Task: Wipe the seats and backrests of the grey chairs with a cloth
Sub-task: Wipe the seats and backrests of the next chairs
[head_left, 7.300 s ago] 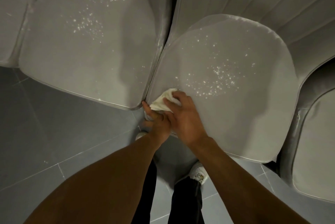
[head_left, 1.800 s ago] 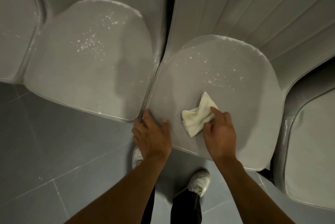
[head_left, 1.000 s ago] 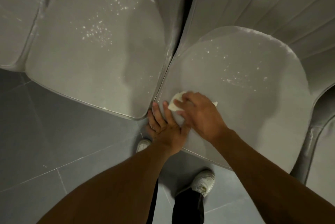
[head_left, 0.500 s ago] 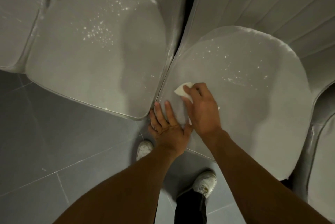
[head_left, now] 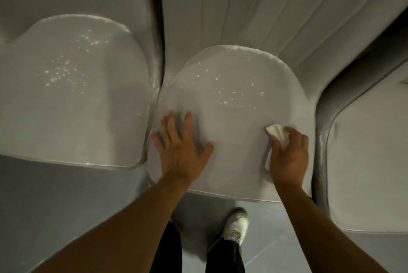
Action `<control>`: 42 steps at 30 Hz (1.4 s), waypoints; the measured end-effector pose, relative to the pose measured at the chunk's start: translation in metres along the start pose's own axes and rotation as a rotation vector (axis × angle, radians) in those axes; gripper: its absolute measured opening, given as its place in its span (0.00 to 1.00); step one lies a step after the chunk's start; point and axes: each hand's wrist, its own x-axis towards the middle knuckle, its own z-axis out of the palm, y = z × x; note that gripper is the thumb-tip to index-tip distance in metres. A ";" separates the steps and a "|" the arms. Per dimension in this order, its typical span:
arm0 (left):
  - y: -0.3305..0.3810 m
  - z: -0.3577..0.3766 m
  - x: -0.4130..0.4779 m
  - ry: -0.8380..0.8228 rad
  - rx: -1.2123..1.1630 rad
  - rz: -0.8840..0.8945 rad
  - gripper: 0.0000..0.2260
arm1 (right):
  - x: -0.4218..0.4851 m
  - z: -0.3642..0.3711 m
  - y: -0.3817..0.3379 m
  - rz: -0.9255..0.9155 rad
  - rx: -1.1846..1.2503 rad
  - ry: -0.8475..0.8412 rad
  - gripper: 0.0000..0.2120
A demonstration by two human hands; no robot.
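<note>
Directly below me is the middle grey chair seat [head_left: 229, 118], with white specks across its far half. My left hand [head_left: 181, 147] lies flat on its near left part, fingers spread. My right hand [head_left: 289, 158] presses a small white cloth [head_left: 277, 134] onto the seat's right edge; most of the cloth is hidden under the palm. The ribbed backrest [head_left: 254, 7] rises behind this seat. A second grey chair seat [head_left: 72, 100] on the left carries white specks too.
A third grey chair seat [head_left: 371, 162] stands on the right, its edge close to my right hand. Grey floor tiles [head_left: 55, 202] run along the front. My white shoe [head_left: 236, 224] and dark trouser legs are under the seat's front edge.
My right hand has swept the cloth from the seat's left front corner across to its right edge. My left hand has moved further onto the seat and spread flat.
</note>
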 end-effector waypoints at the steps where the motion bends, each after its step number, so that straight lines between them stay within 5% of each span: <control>1: 0.004 0.000 0.008 -0.094 0.016 0.014 0.49 | 0.007 -0.001 0.000 0.074 0.033 0.041 0.17; 4: 0.009 0.002 0.022 -0.312 0.105 -0.023 0.56 | 0.026 0.006 -0.008 0.286 0.157 0.149 0.16; 7: 0.009 -0.002 0.026 -0.424 0.102 -0.051 0.61 | 0.028 0.028 -0.025 0.275 0.221 0.158 0.15; 18: 0.019 -0.013 0.035 -0.590 0.145 -0.122 0.63 | -0.013 0.072 -0.073 -0.522 0.128 -0.237 0.15; 25: 0.019 -0.015 0.036 -0.626 0.143 -0.113 0.64 | 0.043 0.014 -0.004 0.070 0.075 0.105 0.15; 29: 0.021 -0.015 0.039 -0.654 0.145 -0.128 0.64 | 0.059 0.033 -0.026 0.171 0.179 0.162 0.17; 37: 0.022 -0.010 0.041 -0.622 0.150 -0.149 0.65 | 0.027 0.088 -0.097 -0.249 0.215 -0.067 0.13; 42: 0.025 -0.012 0.042 -0.630 0.155 -0.167 0.64 | 0.015 0.063 -0.062 -0.387 0.135 -0.167 0.16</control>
